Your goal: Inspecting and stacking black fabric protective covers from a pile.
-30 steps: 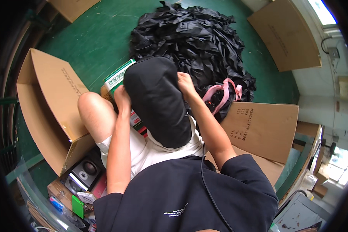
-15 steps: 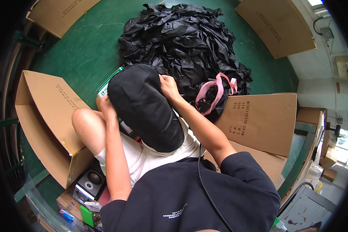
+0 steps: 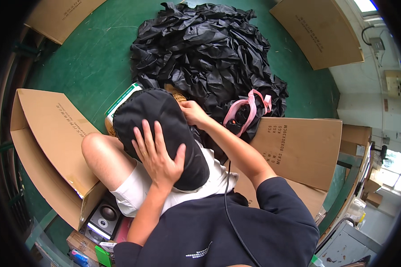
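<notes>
The floor (image 3: pixel 98 58) is green, with thin scuff lines. On my right, the pale wall (image 3: pixel 356 82) carries a small grey box (image 3: pixel 377 43). Bright light fills a window (image 3: pixel 394 165) near a grey metal cabinet (image 3: pixel 348 247).

The bag (image 3: pixel 177 131) before me is plain black, like the glossy, crease-patterned pile (image 3: pixel 196 49) on the far side, with a pink strap (image 3: pixel 252 109) at the pile's near right; my shorts (image 3: pixel 136 183) are white and my black shirt (image 3: pixel 272 222) bears small white print. The floor (image 3: pixel 98 53) is green, the left carton (image 3: pixel 53 147) and the right carton (image 3: pixel 300 149) are brown with dark print, and the box (image 3: pixel 121 99) beyond the bag, leftward, is white and green.
</notes>
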A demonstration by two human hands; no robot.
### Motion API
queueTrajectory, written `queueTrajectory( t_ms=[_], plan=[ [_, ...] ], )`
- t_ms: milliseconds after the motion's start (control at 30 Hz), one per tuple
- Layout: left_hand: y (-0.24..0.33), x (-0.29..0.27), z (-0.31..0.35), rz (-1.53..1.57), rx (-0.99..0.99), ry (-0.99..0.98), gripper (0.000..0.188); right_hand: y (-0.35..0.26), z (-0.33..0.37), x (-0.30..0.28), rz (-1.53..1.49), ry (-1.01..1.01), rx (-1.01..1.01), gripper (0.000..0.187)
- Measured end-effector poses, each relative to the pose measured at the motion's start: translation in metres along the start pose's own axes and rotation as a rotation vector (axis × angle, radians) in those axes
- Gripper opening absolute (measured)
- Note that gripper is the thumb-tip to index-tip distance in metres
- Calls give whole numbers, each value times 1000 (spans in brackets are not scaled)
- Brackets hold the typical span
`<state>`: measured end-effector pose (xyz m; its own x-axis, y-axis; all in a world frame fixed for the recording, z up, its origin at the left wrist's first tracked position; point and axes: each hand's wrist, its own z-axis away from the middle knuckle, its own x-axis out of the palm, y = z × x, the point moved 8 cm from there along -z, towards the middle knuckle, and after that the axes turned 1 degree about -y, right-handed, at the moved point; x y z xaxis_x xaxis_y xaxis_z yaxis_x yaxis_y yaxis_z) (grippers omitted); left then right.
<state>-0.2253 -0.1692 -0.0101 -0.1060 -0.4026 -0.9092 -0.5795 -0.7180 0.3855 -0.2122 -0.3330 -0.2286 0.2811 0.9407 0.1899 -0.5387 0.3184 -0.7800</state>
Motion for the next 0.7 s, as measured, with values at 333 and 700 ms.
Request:
queueTrajectory(
  t_ms=[333,700],
  plan=[
    [-2,25,61,81,95,-11,79,41,-91,-260,-564,733,69,27],
    [1,25,57,97,82,11,73,-18,-104,-298,-431,888,-235,42]
  ],
)
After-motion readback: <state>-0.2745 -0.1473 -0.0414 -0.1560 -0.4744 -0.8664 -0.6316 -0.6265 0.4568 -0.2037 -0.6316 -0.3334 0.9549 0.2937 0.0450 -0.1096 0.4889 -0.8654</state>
